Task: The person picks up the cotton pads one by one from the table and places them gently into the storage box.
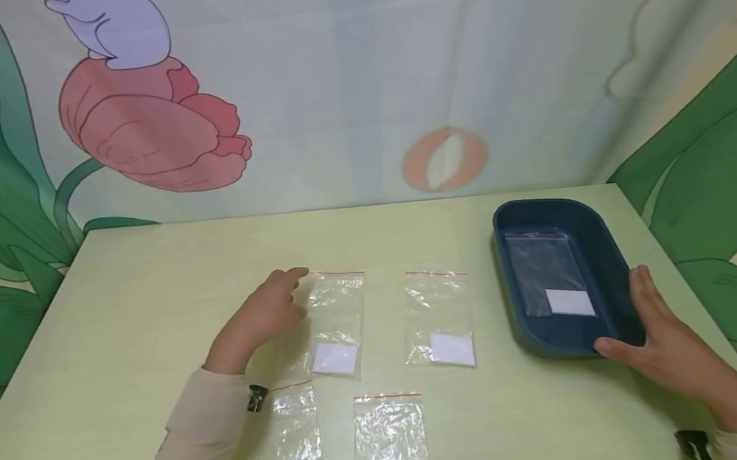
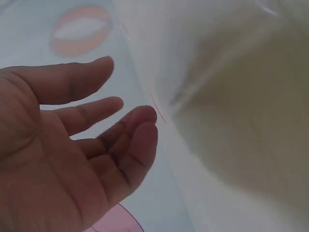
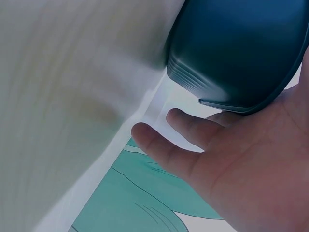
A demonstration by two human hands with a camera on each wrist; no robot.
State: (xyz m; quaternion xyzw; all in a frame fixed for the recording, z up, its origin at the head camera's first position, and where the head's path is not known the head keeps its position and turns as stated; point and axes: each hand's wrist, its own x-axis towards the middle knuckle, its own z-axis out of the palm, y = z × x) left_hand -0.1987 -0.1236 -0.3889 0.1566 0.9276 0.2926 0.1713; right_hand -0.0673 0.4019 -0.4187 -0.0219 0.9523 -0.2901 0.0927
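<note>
At the upper left corner of a clear zip bag (image 1: pixel 337 307) with a red seal line and a white card (image 1: pixel 335 357) inside, my left hand (image 1: pixel 260 316) has its fingertips close to the seal. In the left wrist view, the fingers are loosely bent with nothing between them and the thumb. A dark blue tray (image 1: pixel 605 266) stands on the right. Against its near right corner rests my right hand (image 1: pixel 676 352), thumb at the near rim and straight fingers along the right side. Inside the tray lies another zip bag (image 1: pixel 541 265) with a white card (image 1: pixel 570 302).
Right of the left hand's bag, a similar bag (image 1: pixel 436 305) lies on the pale table (image 1: pixel 149 303). Two more bags, one at the left (image 1: pixel 297 429) and one nearer the middle (image 1: pixel 390 435), lie at the near edge of view. A printed curtain (image 1: pixel 307 80) hangs behind the table.
</note>
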